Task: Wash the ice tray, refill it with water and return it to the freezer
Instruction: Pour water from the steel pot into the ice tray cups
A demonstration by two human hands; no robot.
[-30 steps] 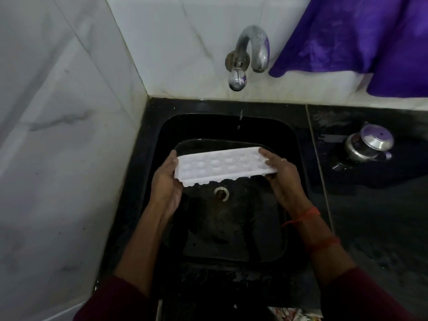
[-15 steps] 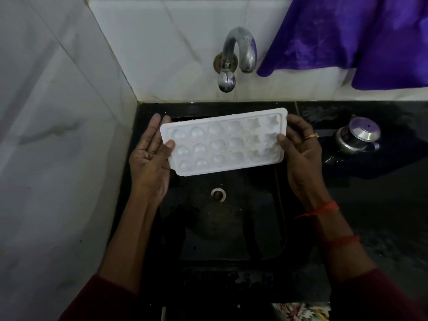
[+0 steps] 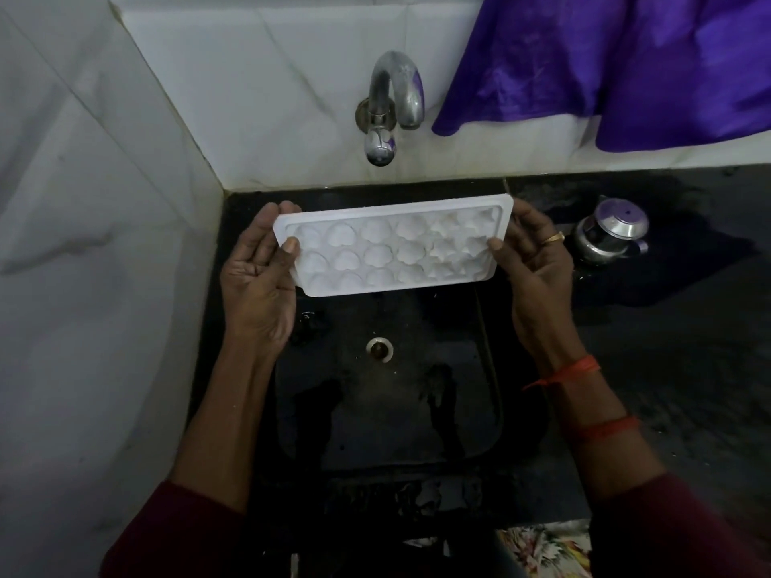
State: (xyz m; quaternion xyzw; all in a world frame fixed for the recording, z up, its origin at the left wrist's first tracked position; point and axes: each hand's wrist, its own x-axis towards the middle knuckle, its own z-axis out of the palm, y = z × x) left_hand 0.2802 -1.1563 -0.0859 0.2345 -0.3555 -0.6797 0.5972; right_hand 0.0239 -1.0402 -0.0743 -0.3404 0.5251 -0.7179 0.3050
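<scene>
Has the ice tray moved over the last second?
Yes. The ice tray, between left hand and right hand, has risen away from the drain toward the tap.

There was one ice tray (image 3: 392, 248), white, with moulds in three rows of six, eighteen in all. Two hands were on it, one left hand (image 3: 258, 285) and one right hand (image 3: 530, 260); the right carried one gold ring (image 3: 555, 237) and two red threads (image 3: 571, 371) at the wrist and forearm. There was one tap (image 3: 394, 98), one sink (image 3: 375, 410) with one drain (image 3: 379, 348), one lidded steel pot (image 3: 609, 231) and one purple cloth (image 3: 626, 64).
</scene>
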